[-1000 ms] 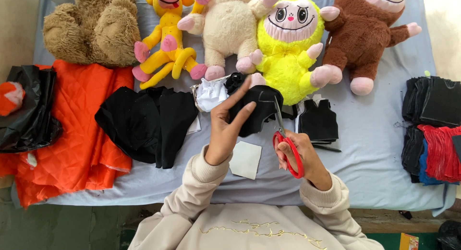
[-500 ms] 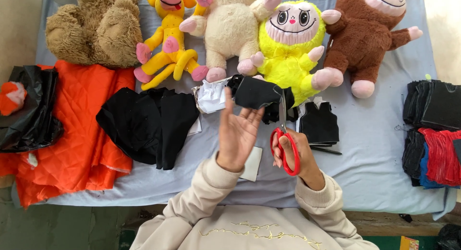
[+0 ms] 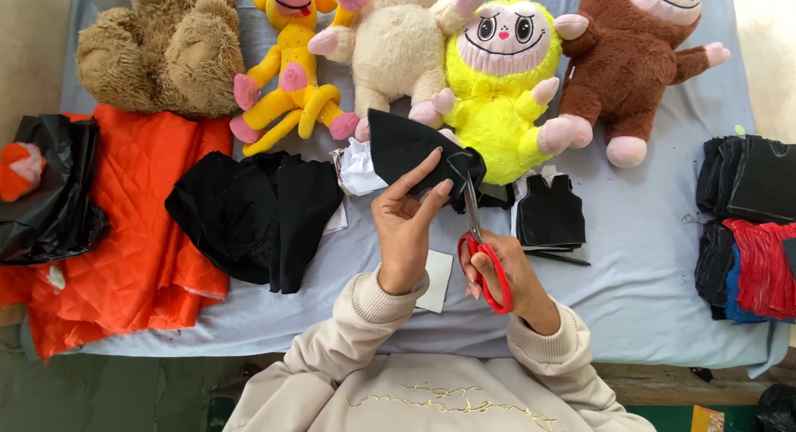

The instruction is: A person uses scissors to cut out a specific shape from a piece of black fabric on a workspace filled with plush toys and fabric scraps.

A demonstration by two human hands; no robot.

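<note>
Right hand [image 3: 506, 270] gripping red-handled scissors [image 3: 481, 249], blades up toward 12 o'clock, meeting cloth edge. Left hand [image 3: 406, 225] fingers [image 3: 419, 173] clamped on black fabric piece [image 3: 410, 150], holding it taut, lifted above counter [image 3: 647, 258]. Yellow plush doll [image 3: 497, 84] beyond, 1 o'clock.

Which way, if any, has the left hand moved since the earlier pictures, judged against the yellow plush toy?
Yes. The left hand, holding black fabric, sits lower and nearer the person than a second ago, farther from the yellow plush toy.
</note>
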